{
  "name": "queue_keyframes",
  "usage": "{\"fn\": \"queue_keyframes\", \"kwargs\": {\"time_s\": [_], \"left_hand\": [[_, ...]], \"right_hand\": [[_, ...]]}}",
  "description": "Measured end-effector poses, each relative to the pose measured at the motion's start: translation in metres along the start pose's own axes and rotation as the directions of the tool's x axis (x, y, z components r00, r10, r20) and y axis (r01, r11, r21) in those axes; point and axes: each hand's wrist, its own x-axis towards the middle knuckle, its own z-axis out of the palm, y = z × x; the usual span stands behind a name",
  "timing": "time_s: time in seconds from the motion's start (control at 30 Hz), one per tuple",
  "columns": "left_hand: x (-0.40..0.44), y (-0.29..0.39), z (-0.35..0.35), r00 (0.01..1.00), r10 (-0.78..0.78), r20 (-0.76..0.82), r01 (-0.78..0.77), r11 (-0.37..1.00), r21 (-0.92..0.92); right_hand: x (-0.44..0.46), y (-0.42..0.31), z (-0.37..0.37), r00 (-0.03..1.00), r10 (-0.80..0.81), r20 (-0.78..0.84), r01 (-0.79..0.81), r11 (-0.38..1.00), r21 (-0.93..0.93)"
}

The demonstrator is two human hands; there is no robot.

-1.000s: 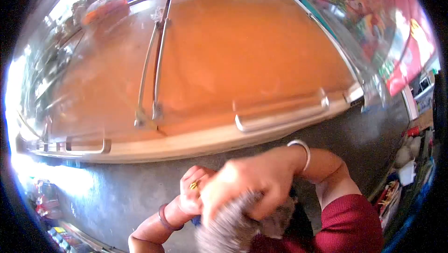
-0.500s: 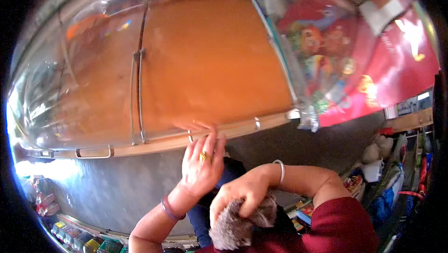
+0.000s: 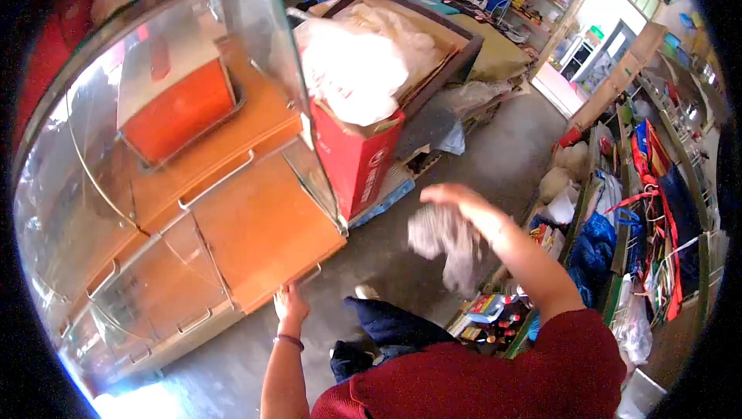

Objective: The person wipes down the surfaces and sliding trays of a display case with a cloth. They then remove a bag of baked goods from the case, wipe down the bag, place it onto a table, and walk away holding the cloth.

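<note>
A crumpled grey-brown cloth [image 3: 444, 237] hangs from my right hand [image 3: 456, 196], whose fingers are closed over its top, above the floor to the right of the display cabinet. My left hand [image 3: 291, 303] is at the front edge of an orange lower panel [image 3: 267, 226], just left of a pale handle [image 3: 309, 274]. Its fingers appear stretched out against that edge; their tips are hard to see. The glass-sided cabinet [image 3: 216, 218] has orange shelves and several pale handles along its front.
A red box [image 3: 355, 156] with white plastic on top stands against the cabinet's end. Behind it is a dark-rimmed tray [image 3: 464, 40]. Racks with bags and a blue bundle [image 3: 595, 241] line the right side. Bottles [image 3: 502, 318] stand low near my right arm. A doorway [image 3: 595, 52] is at the back.
The view has swung right, bringing the red box, racks and doorway into sight. My right hand has moved outward with the cloth, which now hangs down. My left hand is lower, against the panel edge.
</note>
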Motion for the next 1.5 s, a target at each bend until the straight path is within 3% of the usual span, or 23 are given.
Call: {"fn": "queue_keyframes", "kwargs": {"time_s": [0.07,0.13,0.17,0.3,0.4,0.47,0.53,0.6,0.63,0.67,0.7,0.73,0.8,0.87,0.9,1.0,1.1,1.2,1.27,1.3,1.33,1.4,1.5], "left_hand": [[-0.022,0.01,0.017,0.998,-0.058,0.023,0.056,0.996,0.064],[-0.041,0.018,0.021,0.997,-0.042,0.065,0.042,0.999,0.0],[-0.05,0.021,0.029,0.996,-0.058,0.061,0.059,0.998,-0.025],[-0.079,0.036,0.043,0.981,-0.117,0.155,0.128,0.99,-0.063],[-0.094,0.047,0.044,0.962,-0.142,0.233,0.153,0.988,-0.028],[-0.101,0.056,0.047,0.938,-0.199,0.284,0.219,0.975,-0.043],[-0.112,0.056,0.054,0.953,-0.193,0.235,0.197,0.98,0.006],[-0.111,0.05,0.058,0.936,-0.213,0.28,0.231,0.972,-0.034],[-0.109,0.052,0.057,0.931,-0.237,0.277,0.258,0.965,-0.043],[-0.109,0.053,0.056,0.925,-0.261,0.277,0.285,0.957,-0.049],[-0.11,0.051,0.059,0.939,-0.243,0.244,0.266,0.962,-0.064],[-0.112,0.054,0.057,0.934,-0.246,0.258,0.27,0.961,-0.061],[-0.111,0.06,0.052,0.944,-0.237,0.229,0.256,0.965,-0.055],[-0.109,0.063,0.055,0.939,-0.257,0.229,0.272,0.961,-0.04],[-0.109,0.062,0.054,0.943,-0.25,0.22,0.269,0.961,-0.061],[-0.111,0.058,0.054,0.949,-0.232,0.212,0.251,0.965,-0.071],[-0.11,0.061,0.055,0.955,-0.205,0.213,0.224,0.972,-0.072],[-0.112,0.06,0.054,0.962,-0.19,0.198,0.206,0.977,-0.061],[-0.111,0.058,0.056,0.963,-0.182,0.2,0.196,0.979,-0.052],[-0.11,0.056,0.057,0.962,-0.181,0.202,0.195,0.98,-0.049],[-0.111,0.054,0.059,0.964,-0.174,0.199,0.189,0.98,-0.06],[-0.11,0.053,0.059,0.966,-0.169,0.197,0.186,0.98,-0.072],[-0.112,0.053,0.058,0.961,-0.158,0.226,0.186,0.977,-0.109]], "right_hand": [[0.034,-0.035,-0.036,0.965,-0.027,-0.26,0.059,0.992,0.115],[0.08,-0.052,-0.076,0.955,0.068,-0.289,-0.027,0.989,0.143],[0.095,-0.061,-0.09,0.946,0.001,-0.325,0.043,0.991,0.129],[0.147,-0.088,-0.127,0.931,-0.072,-0.357,0.166,0.956,0.242],[0.188,-0.07,-0.162,0.956,0.014,-0.294,0.053,0.974,0.22],[0.204,-0.056,-0.181,0.946,0.101,-0.307,0.004,0.947,0.323],[0.191,-0.069,-0.188,0.752,-0.048,-0.657,0.119,0.991,0.063],[0.189,-0.083,-0.215,0.45,-0.291,-0.844,0.541,0.841,-0.001],[0.187,-0.096,-0.229,0.25,-0.354,-0.901,0.675,0.731,-0.1],[0.189,-0.11,-0.249,0.038,-0.504,-0.863,0.646,0.671,-0.364],[0.18,-0.136,-0.233,-0.065,-0.561,-0.826,0.635,0.615,-0.468],[0.183,-0.135,-0.241,-0.075,-0.799,-0.596,0.18,0.577,-0.796],[0.192,-0.113,-0.218,0.206,-0.886,-0.417,0.002,0.426,-0.905],[0.192,-0.094,-0.192,0.353,-0.811,-0.467,-0.132,0.451,-0.883],[0.189,-0.086,-0.182,0.365,-0.817,-0.447,-0.187,0.406,-0.894],[0.167,-0.075,-0.16,0.322,-0.83,-0.455,-0.054,0.464,-0.884],[0.165,-0.055,-0.133,0.249,-0.729,-0.638,0.028,0.664,-0.747],[0.168,-0.032,-0.107,0.06,-0.738,-0.673,0.184,0.67,-0.719],[0.169,-0.022,-0.085,0.123,-0.443,-0.888,0.346,0.858,-0.38],[0.194,0.006,-0.086,0.234,-0.233,-0.944,0.654,0.756,-0.024],[0.19,0.002,-0.071,0.222,-0.164,-0.961,0.661,0.75,0.025],[0.182,0.001,-0.045,0.11,-0.508,-0.854,0.383,0.815,-0.435],[0.172,-0.001,0.003,0.298,-0.557,-0.775,0.309,0.825,-0.474]]}}
